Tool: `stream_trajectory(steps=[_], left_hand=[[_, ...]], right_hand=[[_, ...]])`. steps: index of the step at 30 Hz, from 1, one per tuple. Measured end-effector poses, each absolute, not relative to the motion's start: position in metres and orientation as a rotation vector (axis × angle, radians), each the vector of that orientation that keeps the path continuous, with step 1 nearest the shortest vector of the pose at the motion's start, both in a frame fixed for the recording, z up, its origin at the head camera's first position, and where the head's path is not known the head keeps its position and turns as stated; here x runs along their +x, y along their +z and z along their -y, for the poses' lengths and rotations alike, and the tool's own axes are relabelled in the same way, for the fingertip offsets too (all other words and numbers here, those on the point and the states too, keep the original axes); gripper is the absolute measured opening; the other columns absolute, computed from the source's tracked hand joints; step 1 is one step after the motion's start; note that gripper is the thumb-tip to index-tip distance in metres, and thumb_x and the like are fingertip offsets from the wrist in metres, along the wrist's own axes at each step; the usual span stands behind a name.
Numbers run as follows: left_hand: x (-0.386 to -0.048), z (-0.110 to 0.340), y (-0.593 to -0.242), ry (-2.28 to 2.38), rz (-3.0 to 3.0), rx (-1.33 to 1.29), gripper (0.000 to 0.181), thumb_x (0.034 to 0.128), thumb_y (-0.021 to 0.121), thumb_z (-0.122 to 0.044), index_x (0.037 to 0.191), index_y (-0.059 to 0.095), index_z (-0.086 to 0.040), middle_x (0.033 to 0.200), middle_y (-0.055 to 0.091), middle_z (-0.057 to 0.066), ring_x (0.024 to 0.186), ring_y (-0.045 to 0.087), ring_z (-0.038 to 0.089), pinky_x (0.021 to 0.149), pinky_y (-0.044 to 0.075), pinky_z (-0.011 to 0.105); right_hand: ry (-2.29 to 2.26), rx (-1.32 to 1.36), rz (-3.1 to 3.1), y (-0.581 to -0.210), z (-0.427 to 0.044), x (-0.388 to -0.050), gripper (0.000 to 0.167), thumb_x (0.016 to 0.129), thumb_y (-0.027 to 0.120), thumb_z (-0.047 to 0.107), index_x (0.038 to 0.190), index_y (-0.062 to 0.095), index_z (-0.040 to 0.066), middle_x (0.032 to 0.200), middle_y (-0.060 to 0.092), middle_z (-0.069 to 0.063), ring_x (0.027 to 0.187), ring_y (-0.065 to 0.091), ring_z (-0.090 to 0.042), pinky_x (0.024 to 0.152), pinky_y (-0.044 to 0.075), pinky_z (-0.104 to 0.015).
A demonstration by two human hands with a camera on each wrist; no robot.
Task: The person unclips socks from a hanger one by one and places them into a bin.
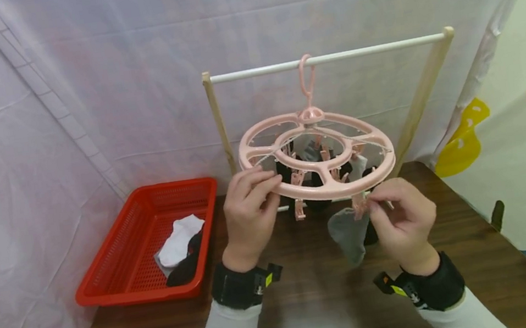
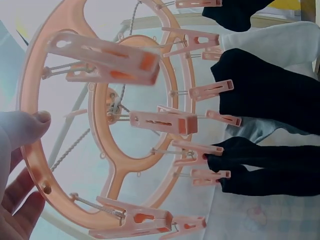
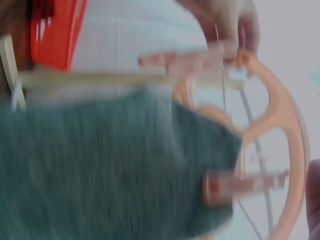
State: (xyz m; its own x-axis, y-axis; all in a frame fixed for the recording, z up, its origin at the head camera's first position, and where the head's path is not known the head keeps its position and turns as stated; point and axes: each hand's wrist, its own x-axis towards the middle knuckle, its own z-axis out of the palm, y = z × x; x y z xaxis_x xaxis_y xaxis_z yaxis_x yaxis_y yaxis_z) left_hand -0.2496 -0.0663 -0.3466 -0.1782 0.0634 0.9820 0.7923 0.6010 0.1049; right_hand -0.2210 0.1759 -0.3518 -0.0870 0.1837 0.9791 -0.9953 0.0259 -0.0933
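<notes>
A round pink clip hanger (image 1: 286, 188) hangs by its hook from a white bar. My left hand (image 1: 253, 204) grips its rim at the near left, thumb on one side and fingers on the other. At the near right, a pink clip (image 1: 359, 205) bites the edge of a grey sock (image 1: 349, 235), which dangles below. My right hand (image 1: 402, 217) is beside that clip, fingers bent. In the blurred right wrist view, a gap shows between the clip (image 3: 245, 186) and the fingers (image 3: 313, 200). Black socks (image 2: 270, 90) and a white sock (image 2: 275, 42) hang from other clips.
A red basket (image 1: 86, 298) stands at the left of the brown table (image 1: 303, 314), with a white sock (image 1: 181, 240) and a black sock (image 1: 186, 265) in it. A wooden-legged rack (image 1: 425, 87) carries the bar (image 1: 368, 51). Bare clips (image 2: 162, 122) hang on the hanger's near side.
</notes>
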Motion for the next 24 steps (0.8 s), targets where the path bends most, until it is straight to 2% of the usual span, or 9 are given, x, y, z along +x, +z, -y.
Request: stream_trajectory(steps=[4,8,12,17,24], left_hand=[[-0.25,0.067,-0.346,-0.792,1.622,-0.726,0.019,0.0868,0.075,0.005,0.1,0.084,-0.005,0.105,0.079,0.011,0.112,0.071,0.033,0.107,0.055,0.037],[-0.25,0.068,-0.346,-0.818,1.623,-0.723,0.02,0.0862,0.075,0.006,0.1,0.084,-0.005,0.106,0.079,0.011,0.113,0.071,0.032,0.107,0.055,0.036],[-0.25,0.07,-0.345,-0.838,1.626,-0.722,0.019,0.0864,0.076,0.005,0.101,0.084,-0.004,0.106,0.079,0.012,0.113,0.071,0.035,0.108,0.055,0.036],[-0.251,0.073,-0.346,-0.842,1.634,-0.716,0.018,0.0872,0.078,0.005,0.102,0.084,-0.003,0.107,0.079,0.013,0.112,0.071,0.036,0.107,0.055,0.035],[-0.25,0.074,-0.343,-0.864,1.654,-0.701,0.02,0.0861,0.079,0.006,0.103,0.084,-0.005,0.109,0.079,0.012,0.113,0.071,0.033,0.101,0.058,0.037]], right_hand=[[1.159,0.772,1.223,-0.347,-0.189,-0.225,0.011,0.081,0.063,-0.008,0.075,0.062,-0.016,0.072,0.059,-0.025,0.074,0.057,-0.022,0.079,0.05,-0.018],[0.99,0.631,1.317,-0.348,-0.2,-0.233,0.017,0.081,0.061,0.003,0.081,0.068,-0.012,0.079,0.061,-0.029,0.078,0.056,-0.038,0.088,0.047,-0.02],[0.893,0.574,1.394,-0.354,-0.206,-0.24,0.02,0.083,0.064,0.009,0.088,0.073,-0.009,0.093,0.067,-0.031,0.09,0.057,-0.05,0.097,0.045,-0.024],[0.848,0.529,1.451,-0.359,-0.209,-0.247,0.021,0.088,0.07,0.012,0.094,0.075,-0.008,0.103,0.071,-0.029,0.1,0.061,-0.05,0.105,0.046,-0.025],[0.831,0.522,1.471,-0.359,-0.212,-0.248,0.02,0.09,0.074,0.012,0.094,0.076,-0.007,0.105,0.073,-0.028,0.102,0.063,-0.049,0.108,0.048,-0.026]])
